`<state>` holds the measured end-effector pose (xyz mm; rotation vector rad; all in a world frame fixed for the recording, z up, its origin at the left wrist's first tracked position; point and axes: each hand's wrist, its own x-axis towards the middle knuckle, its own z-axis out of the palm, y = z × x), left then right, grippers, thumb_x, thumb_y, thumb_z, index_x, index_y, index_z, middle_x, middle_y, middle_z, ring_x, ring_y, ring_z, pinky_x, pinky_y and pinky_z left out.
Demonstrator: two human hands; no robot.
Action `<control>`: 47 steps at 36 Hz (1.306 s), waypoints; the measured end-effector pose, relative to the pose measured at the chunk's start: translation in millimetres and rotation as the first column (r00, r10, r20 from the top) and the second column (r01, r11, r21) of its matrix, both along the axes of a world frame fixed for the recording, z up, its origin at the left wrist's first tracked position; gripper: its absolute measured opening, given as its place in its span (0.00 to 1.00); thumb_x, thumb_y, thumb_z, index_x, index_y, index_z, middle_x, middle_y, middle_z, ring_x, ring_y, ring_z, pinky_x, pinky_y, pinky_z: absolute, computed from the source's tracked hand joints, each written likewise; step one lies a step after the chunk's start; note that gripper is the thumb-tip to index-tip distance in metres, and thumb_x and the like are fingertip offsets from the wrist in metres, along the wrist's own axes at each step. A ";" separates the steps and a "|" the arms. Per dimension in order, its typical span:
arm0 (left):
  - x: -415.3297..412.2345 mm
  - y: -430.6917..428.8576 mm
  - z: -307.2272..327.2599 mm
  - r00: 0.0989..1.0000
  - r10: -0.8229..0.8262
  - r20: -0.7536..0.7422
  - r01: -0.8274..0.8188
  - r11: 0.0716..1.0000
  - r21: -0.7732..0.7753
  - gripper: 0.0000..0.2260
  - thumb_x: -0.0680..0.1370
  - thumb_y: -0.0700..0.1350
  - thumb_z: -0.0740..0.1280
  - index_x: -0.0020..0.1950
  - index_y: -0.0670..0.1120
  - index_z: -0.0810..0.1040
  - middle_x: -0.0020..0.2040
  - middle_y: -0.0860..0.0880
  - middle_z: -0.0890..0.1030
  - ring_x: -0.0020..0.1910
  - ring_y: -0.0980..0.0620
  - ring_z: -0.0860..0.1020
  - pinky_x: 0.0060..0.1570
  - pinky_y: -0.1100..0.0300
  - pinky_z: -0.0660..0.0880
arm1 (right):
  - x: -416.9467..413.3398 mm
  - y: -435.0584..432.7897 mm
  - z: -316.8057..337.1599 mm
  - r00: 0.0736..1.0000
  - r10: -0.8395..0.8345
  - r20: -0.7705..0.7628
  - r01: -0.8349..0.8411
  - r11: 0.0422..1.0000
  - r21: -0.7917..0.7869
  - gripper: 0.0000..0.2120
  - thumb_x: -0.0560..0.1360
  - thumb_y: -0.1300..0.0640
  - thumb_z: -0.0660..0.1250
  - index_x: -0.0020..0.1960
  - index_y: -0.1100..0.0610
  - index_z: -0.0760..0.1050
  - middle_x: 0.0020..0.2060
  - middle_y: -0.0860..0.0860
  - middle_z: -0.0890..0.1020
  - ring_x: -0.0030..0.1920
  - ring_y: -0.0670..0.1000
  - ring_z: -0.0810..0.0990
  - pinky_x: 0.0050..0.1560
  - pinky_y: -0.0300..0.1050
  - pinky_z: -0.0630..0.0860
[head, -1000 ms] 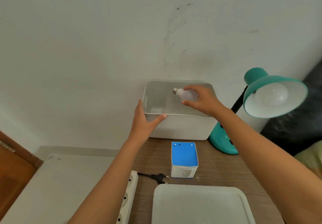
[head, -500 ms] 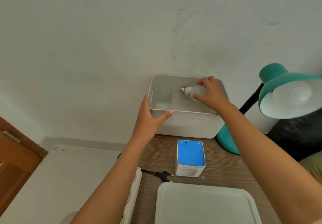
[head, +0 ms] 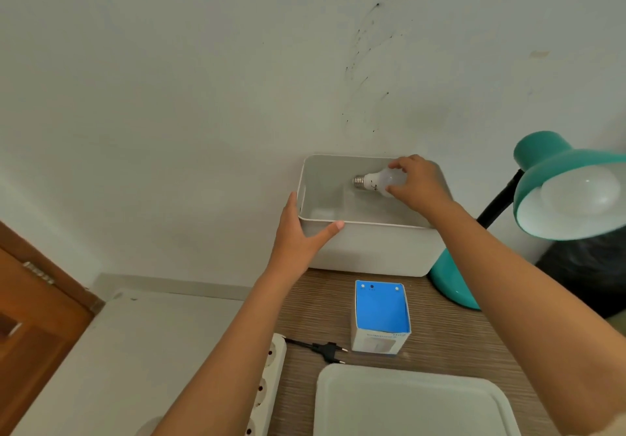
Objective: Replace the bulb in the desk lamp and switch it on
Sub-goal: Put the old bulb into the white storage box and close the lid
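Observation:
My right hand (head: pixel 418 183) grips a white bulb (head: pixel 376 182) by its globe, metal screw base pointing left, inside the white bin (head: pixel 372 246) at the back of the desk against the wall. My left hand (head: pixel 301 232) rests on the bin's front left corner, thumb along the rim, fingers outside the left wall. At the right stands the teal desk lamp (head: pixel 555 181), its shade facing me with a white bulb (head: pixel 581 191) seated in it. The lamp's black plug (head: pixel 327 349) lies loose on the desk beside a white power strip (head: pixel 267 384).
A blue and white bulb box (head: pixel 381 317) stands open in the desk's middle. A white lid or tray (head: pixel 406 401) lies at the near edge. The lamp's teal base (head: pixel 450 283) sits right of the bin. A wooden door (head: pixel 30 317) is at the far left.
My right hand has lowered the bulb deeper into the bin. The left hand has stayed on the bin's corner. The view has shifted slightly to the left.

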<state>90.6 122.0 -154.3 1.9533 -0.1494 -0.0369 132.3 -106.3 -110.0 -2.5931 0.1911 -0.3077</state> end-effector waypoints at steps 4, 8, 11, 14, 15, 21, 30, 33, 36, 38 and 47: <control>0.8 3.9 11.7 0.999 -0.028 -0.036 0.029 0.999 0.041 0.44 0.66 0.61 0.74 0.75 0.50 0.56 0.73 0.50 0.65 0.70 0.50 0.65 0.69 0.48 0.66 | -18.4 1.1 4.8 1.000 -0.015 0.000 0.015 0.999 0.045 0.20 0.70 0.61 0.69 0.62 0.61 0.74 0.60 0.60 0.75 0.60 0.58 0.73 0.59 0.43 0.67; -2.1 9.2 21.7 0.999 -0.044 -0.029 0.046 0.995 0.086 0.37 0.65 0.62 0.73 0.69 0.51 0.65 0.64 0.50 0.73 0.62 0.51 0.74 0.62 0.49 0.72 | -53.8 1.2 12.5 0.999 -0.035 0.004 0.034 0.993 0.112 0.20 0.73 0.60 0.66 0.64 0.61 0.72 0.64 0.59 0.72 0.62 0.56 0.72 0.56 0.39 0.66; -10.7 13.0 27.0 0.999 -0.036 -0.011 0.037 0.992 0.121 0.35 0.65 0.63 0.71 0.67 0.48 0.67 0.63 0.48 0.74 0.62 0.49 0.74 0.62 0.50 0.72 | -92.5 1.8 18.8 0.999 -0.040 0.037 0.035 0.993 0.117 0.20 0.73 0.60 0.66 0.64 0.62 0.71 0.62 0.59 0.73 0.62 0.57 0.73 0.58 0.42 0.67; -38.1 14.2 37.8 0.999 -0.004 0.053 -0.003 0.993 0.119 0.24 0.73 0.52 0.70 0.65 0.46 0.68 0.64 0.46 0.73 0.63 0.47 0.72 0.56 0.60 0.68 | -137.6 2.7 16.4 0.992 -0.093 0.081 0.080 0.986 0.146 0.19 0.74 0.60 0.66 0.64 0.62 0.72 0.61 0.59 0.75 0.61 0.57 0.74 0.59 0.44 0.68; -50.4 14.7 38.9 0.997 0.002 0.074 -0.011 0.993 0.116 0.24 0.75 0.50 0.69 0.67 0.45 0.67 0.66 0.46 0.71 0.65 0.47 0.70 0.56 0.62 0.65 | -153.2 1.9 12.4 0.990 -0.112 0.088 0.098 0.983 0.155 0.19 0.74 0.60 0.66 0.64 0.62 0.72 0.60 0.59 0.76 0.60 0.57 0.74 0.60 0.44 0.68; -150.0 23.1 -1.5 1.000 -0.007 -0.005 0.008 0.992 0.130 0.31 0.77 0.51 0.65 0.75 0.44 0.56 0.75 0.46 0.60 0.73 0.51 0.60 0.66 0.60 0.58 | -268.8 0.8 -42.2 0.968 -0.239 -0.073 0.248 0.953 0.176 0.20 0.75 0.58 0.65 0.65 0.62 0.71 0.63 0.60 0.76 0.64 0.58 0.73 0.65 0.51 0.68; -245.1 36.3 -86.0 0.983 -0.084 -0.166 0.136 0.933 0.333 0.38 0.72 0.65 0.62 0.74 0.47 0.55 0.74 0.44 0.61 0.73 0.44 0.60 0.71 0.46 0.61 | -364.5 7.8 -129.9 0.893 -0.280 -0.353 0.333 0.938 0.099 0.33 0.77 0.44 0.59 0.75 0.59 0.52 0.73 0.59 0.63 0.71 0.59 0.64 0.70 0.52 0.61; -260.2 33.2 -100.8 0.986 -0.110 -0.127 0.158 0.863 0.480 0.39 0.76 0.62 0.59 0.77 0.43 0.47 0.78 0.46 0.50 0.77 0.47 0.46 0.75 0.50 0.45 | -378.2 14.3 -137.8 0.912 -0.275 -0.304 0.318 0.942 0.102 0.35 0.77 0.44 0.58 0.75 0.58 0.48 0.75 0.58 0.58 0.73 0.58 0.60 0.72 0.54 0.59; -271.9 29.2 -107.4 0.991 -0.123 -0.058 0.134 0.827 0.545 0.39 0.77 0.63 0.57 0.77 0.43 0.44 0.78 0.46 0.46 0.77 0.49 0.43 0.74 0.52 0.41 | -391.5 23.9 -145.8 0.941 -0.248 -0.229 0.275 0.957 0.095 0.33 0.77 0.46 0.58 0.75 0.59 0.50 0.74 0.58 0.59 0.73 0.58 0.60 0.73 0.54 0.59; -275.0 28.3 -106.4 0.992 -0.114 -0.058 0.128 0.832 0.540 0.39 0.77 0.62 0.58 0.77 0.43 0.43 0.78 0.46 0.46 0.77 0.49 0.43 0.74 0.52 0.43 | -397.8 29.8 -148.3 0.949 -0.255 -0.187 0.277 0.955 0.103 0.31 0.78 0.48 0.59 0.74 0.61 0.52 0.73 0.59 0.60 0.72 0.58 0.60 0.73 0.53 0.59; -288.3 35.1 -95.2 0.989 -0.076 -0.127 0.117 0.926 0.359 0.39 0.77 0.54 0.65 0.77 0.43 0.46 0.78 0.47 0.48 0.76 0.48 0.51 0.73 0.53 0.53 | -418.5 59.1 -146.1 0.933 -0.350 -0.082 0.359 0.900 0.249 0.27 0.76 0.52 0.63 0.70 0.62 0.60 0.66 0.58 0.70 0.66 0.57 0.70 0.68 0.54 0.68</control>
